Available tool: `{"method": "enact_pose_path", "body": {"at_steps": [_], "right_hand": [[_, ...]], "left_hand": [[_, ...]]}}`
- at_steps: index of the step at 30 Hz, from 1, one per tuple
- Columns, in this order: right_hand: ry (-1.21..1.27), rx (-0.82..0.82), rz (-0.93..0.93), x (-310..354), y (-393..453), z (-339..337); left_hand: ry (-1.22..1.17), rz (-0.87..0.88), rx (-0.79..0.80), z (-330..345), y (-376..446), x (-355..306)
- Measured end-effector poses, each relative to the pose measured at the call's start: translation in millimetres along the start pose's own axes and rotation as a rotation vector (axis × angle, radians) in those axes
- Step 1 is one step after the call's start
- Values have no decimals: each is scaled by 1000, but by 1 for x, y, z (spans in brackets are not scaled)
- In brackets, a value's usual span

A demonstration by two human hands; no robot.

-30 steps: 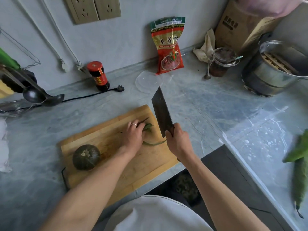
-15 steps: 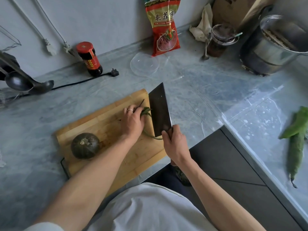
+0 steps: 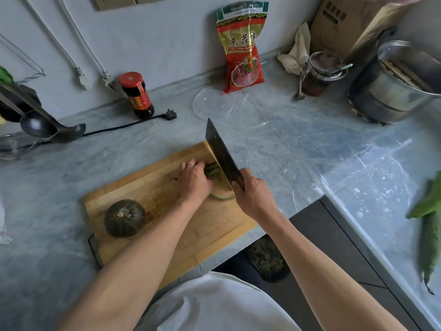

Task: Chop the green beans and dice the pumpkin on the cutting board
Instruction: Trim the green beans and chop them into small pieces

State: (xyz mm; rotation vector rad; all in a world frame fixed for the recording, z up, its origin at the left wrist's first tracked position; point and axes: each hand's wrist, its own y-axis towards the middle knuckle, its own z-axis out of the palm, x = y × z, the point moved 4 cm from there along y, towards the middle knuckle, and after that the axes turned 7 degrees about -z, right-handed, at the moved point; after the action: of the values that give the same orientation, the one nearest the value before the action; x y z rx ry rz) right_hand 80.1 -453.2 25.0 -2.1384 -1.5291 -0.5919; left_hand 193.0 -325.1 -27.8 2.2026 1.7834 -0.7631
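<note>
A: Two hands busy, so log big to small. Grey marble tabletop first, then the wooden cutting board lying on it at a slant, near corner poking over the tabletop's front edge.

B: Pumpkin?

A: Whole dark green pumpkin sits on the board's left end, uncut, well apart from the blade. Not started.

B: So the step is beans.

A: Yes, I judge chopping the green beans. Small bunch at the board's far right part. Left hand lies over them, fingers curled down onto the bunch, pinning it. Right hand is wrapped tight round the cleaver handle, blade tipped up, its lower edge just beside the beans. One bean curls loose toward the near side, under the blade's heel.

B: Next move?

A: Probably a straight drop of the blade through the bunch just right of the left fingertips. Knuckles are very near the steel, so that's the risk; tuck them back.

B: Room?

A: Tight on the right: the beans lie near the board's right edge, cut bits could roll off onto the tabletop. Plenty of bare board between hand and pumpkin. Sauce bottle and clear plastic lid stand well behind, out of the way.
</note>
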Motion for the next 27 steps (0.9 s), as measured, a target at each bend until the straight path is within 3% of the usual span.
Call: {"method": "enact_pose_path", "body": {"at_steps": [5, 13, 19, 27], "right_hand": [[-3, 62, -85, 3, 3, 6], [7, 78, -129, -7, 15, -5], [59, 99, -157, -20, 20, -9], [159, 136, -172, -20, 26, -3]], "left_hand": [[15, -83, -55, 1, -8, 4], [160, 17, -308, 17, -29, 13], [96, -86, -284, 16, -31, 7], [173, -49, -291, 20, -28, 12]]}}
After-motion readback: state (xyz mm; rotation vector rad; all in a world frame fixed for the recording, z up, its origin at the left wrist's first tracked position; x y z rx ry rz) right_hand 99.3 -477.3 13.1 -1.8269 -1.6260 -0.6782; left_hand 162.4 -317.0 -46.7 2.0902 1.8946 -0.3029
